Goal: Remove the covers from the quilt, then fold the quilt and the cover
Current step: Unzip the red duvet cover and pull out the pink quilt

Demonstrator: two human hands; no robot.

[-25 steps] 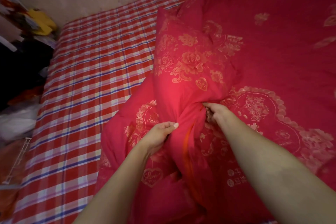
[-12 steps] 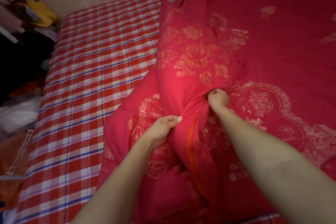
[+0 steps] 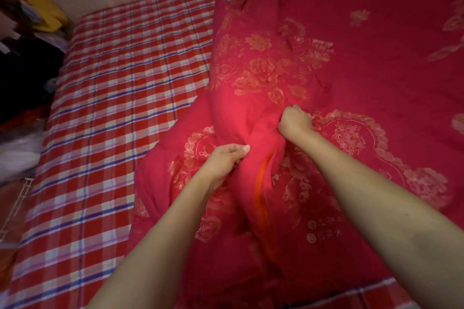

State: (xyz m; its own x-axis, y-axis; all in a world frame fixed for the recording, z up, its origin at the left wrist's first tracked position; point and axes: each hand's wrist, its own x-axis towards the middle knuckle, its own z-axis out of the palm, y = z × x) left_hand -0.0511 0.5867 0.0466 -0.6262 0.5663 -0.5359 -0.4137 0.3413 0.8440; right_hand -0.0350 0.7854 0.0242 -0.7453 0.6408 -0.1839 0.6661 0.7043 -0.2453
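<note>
The quilt [image 3: 364,70], in its red cover, lay over the bed's right half, with open plaid sheet [image 3: 113,108] stretching toward 9 o'clock. A bunched ridge ran from 6 toward 12 o'clock. The left hand [image 3: 223,158] had its fingers pinching that ridge. The right hand [image 3: 295,120], just toward 1 o'clock, had its fingers curled tight into the cloth.

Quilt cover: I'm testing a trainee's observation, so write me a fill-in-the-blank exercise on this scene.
1. The left hand and right hand both grip the ___ cover.
2. The ___ hand is farther from the camera.
3. The checked sheet lies to the cover's ___.
Missing words: red; right; left.
</note>
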